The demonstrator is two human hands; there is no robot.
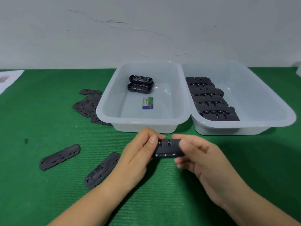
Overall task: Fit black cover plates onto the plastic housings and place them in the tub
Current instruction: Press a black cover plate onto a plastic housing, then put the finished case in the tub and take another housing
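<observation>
My left hand (138,150) and right hand (193,154) each pinched one end of a black housing (169,149), held above the counter (48,193) just short of the near tub (143,123). I judged the job early: two finished pieces (140,84) lay in that tub at 12 o'clock, a row of housings (210,98) waited in the far tub (244,126) at 1 o'clock, and loose cover plates (60,156) lay from 8 to 10 o'clock. The tub rim sat close ahead, with open mat toward 5 o'clock.
</observation>
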